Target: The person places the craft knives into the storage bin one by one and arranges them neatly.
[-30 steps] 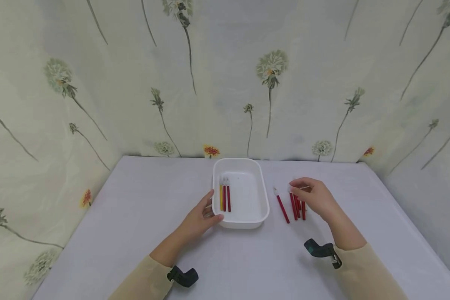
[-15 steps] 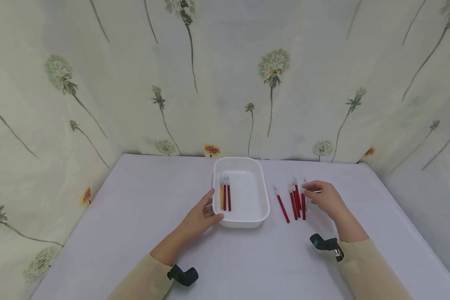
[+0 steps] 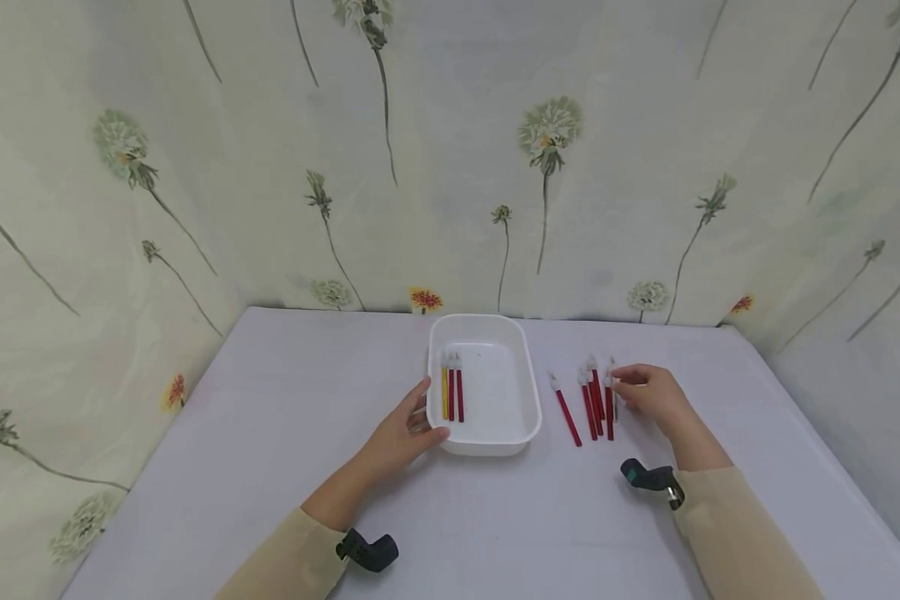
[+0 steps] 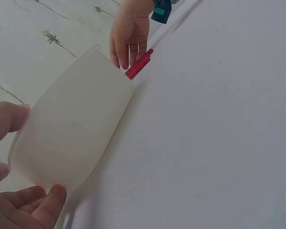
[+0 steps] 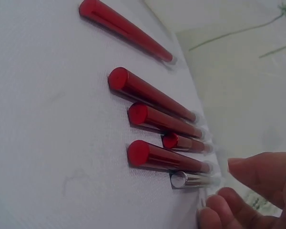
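My left hand [image 3: 393, 442] grips the near left corner of a white rectangular tray [image 3: 498, 400], thumb on the rim. Inside lie one yellow pen [image 3: 445, 396] and two red pens [image 3: 461, 396], side by side along the left wall. To the right of the tray, my right hand [image 3: 654, 396] hovers by the clear tips of several red pens [image 5: 157, 98] and a silver pen [image 5: 186, 180]. Its thumb and fingers are spread apart around the silver pen's tip end in the right wrist view. One red pen [image 3: 568, 417] lies slightly apart, tilted.
A white cloth covers the table [image 3: 307, 367]. Behind and beside it hangs a flower-printed curtain [image 3: 450, 167]. A dark wrist camera [image 3: 367, 552] sits at the left sleeve, another wrist camera [image 3: 648, 477] at the right sleeve.
My right hand has moved right across the pens, from the left ones to the silver one at the right end, uncovering the red pens' tips. My left hand keeps its place on the tray.
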### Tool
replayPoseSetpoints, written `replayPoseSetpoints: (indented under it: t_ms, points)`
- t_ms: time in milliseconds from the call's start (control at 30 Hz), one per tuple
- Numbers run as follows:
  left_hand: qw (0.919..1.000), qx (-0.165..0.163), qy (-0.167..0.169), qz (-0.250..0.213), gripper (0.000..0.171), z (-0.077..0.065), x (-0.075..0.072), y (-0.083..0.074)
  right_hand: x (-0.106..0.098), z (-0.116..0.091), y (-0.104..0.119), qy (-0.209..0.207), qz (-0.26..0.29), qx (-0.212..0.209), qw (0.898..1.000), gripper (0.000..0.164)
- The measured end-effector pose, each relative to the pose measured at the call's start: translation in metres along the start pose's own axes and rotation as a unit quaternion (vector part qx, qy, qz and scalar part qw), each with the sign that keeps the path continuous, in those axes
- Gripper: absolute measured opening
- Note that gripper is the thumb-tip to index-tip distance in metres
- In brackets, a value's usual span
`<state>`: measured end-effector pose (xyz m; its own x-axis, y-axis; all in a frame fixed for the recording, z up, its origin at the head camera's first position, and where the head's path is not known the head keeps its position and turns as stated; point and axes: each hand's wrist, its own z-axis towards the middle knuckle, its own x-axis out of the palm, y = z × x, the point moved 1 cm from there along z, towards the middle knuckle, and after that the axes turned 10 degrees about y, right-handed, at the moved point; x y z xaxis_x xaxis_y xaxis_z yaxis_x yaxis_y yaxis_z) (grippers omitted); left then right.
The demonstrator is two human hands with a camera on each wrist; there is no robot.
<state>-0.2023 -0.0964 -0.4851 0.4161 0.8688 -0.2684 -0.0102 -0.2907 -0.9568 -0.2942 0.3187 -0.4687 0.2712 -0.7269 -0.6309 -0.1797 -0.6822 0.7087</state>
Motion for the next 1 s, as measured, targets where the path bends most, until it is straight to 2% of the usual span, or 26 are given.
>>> replayPoseSetpoints:
  t_ms: [667,1000]
  points:
    - [1.0000,0.005,0.000,0.006,0.089,0.000,0.000,-0.001,0.000,0.011,-0.009,-0.009,-0.015,-0.015,1.000,0.041]
    - [1.0000,0.006,0.002,0.003,0.088,-0.002,0.000,-0.003,-0.004,0.010,-0.006,-0.007,-0.047,0.013,0.999,0.043]
